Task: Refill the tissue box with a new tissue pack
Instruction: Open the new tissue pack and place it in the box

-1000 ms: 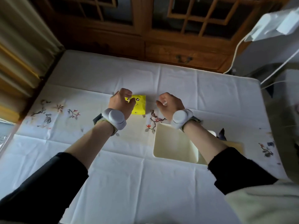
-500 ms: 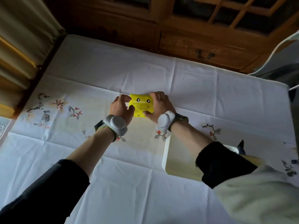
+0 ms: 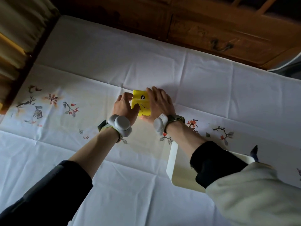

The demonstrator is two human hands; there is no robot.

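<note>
At table [image 3: 195, 79] centre: tissue pack [image 3: 142, 103] held two-handed.
Grip: left hand [image 3: 125, 108] pinches 9 o'clock edge, right hand [image 3: 160, 103] flat at 3; slick wrap may slip.

White tablecloth [image 3: 114, 62] with flower prints, wooden cabinet [image 3: 195, 30] behind, metal drawer handle [image 3: 222, 45], curtain [image 3: 19, 26] at left

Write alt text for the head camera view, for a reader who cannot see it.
Two hands hold a yellow tissue pack with a smiley face on a flowered tablecloth: the left hand grips its left edge, the right hand lies flat over its right side. A cream tissue box lies nearer, under the right forearm.
</note>
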